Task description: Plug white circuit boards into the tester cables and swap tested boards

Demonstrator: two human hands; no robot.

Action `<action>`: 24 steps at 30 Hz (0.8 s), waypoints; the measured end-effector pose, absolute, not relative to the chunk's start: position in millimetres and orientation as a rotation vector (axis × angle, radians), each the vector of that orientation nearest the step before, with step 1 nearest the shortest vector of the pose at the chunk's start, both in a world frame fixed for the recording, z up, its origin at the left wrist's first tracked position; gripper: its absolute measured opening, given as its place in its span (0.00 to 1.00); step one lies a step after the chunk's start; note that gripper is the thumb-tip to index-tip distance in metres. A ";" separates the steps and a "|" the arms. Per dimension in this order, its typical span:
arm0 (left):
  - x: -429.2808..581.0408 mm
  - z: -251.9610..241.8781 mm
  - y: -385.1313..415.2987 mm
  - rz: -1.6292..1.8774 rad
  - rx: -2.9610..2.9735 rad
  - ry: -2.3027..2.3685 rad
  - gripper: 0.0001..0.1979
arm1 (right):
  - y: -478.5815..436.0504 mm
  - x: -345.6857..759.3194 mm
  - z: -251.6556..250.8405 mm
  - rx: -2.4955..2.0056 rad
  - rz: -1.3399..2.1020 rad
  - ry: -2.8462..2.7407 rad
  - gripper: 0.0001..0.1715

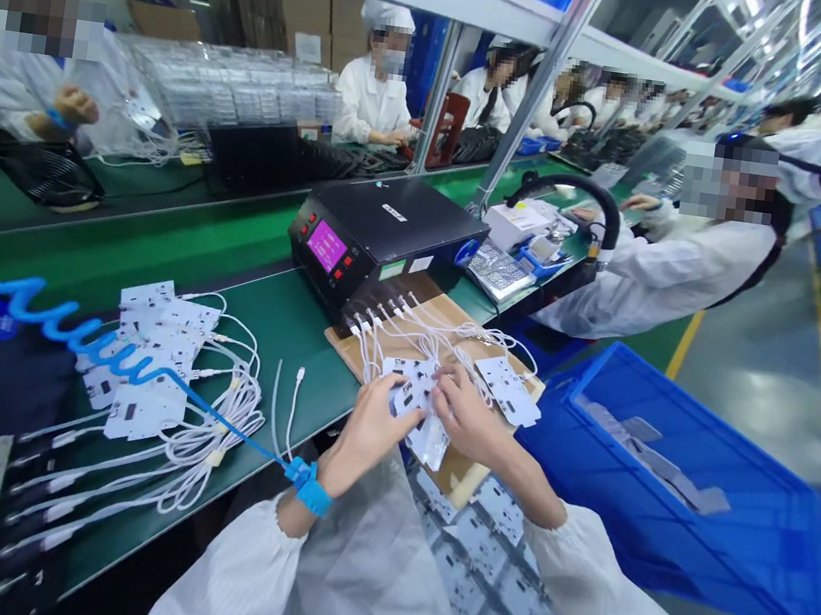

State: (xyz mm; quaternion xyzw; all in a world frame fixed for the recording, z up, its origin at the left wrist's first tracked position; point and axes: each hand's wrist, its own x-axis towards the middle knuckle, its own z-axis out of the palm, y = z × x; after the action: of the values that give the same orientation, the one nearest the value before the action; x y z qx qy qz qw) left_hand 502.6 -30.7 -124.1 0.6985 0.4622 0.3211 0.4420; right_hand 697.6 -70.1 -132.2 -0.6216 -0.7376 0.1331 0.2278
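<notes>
My left hand [369, 428] and my right hand [468, 418] are closed together on a small bundle of white cable cards [415, 399] at the near edge of the green bench. White cables [414, 333] run from these cards up to the ports of a black test box [381, 238] with a pink screen. They lie on a brown cardboard sheet [454, 318]. A blue wrist strap [309, 485] sits on my left wrist, with its blue coiled cord [46, 320] leading off to the left.
A pile of white cards with coiled cables [161, 365] lies left of my hands. More cards [489, 570] sit in my lap. A blue plastic crate [690, 486] stands at the right. Other workers in white coats sit along the bench and across it.
</notes>
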 end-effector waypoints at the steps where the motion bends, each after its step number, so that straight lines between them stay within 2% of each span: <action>1: 501.5 -123.8 -29.5 0.796 1.728 1.151 0.21 | -71.1 700.3 -129.4 -1.678 0.399 -2.034 0.15; 8: 495.6 -121.4 -24.2 0.819 1.626 1.186 0.20 | -101.6 722.8 -121.9 -1.765 0.412 -2.179 0.23; 19: 492.2 -114.9 -20.3 0.854 1.550 1.192 0.19 | -120.5 719.7 -133.7 -1.729 0.441 -2.188 0.18; 24: 489.8 -114.9 -17.1 0.876 1.545 1.197 0.19 | -115.8 721.1 -149.3 -1.669 0.546 -2.121 0.20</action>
State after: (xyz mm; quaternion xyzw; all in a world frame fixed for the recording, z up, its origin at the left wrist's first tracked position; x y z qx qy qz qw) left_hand 489.8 -17.1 -114.9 0.6332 0.4905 0.3589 0.4792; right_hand 721.1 -115.8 -149.3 -0.5947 -0.7557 0.1947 0.1930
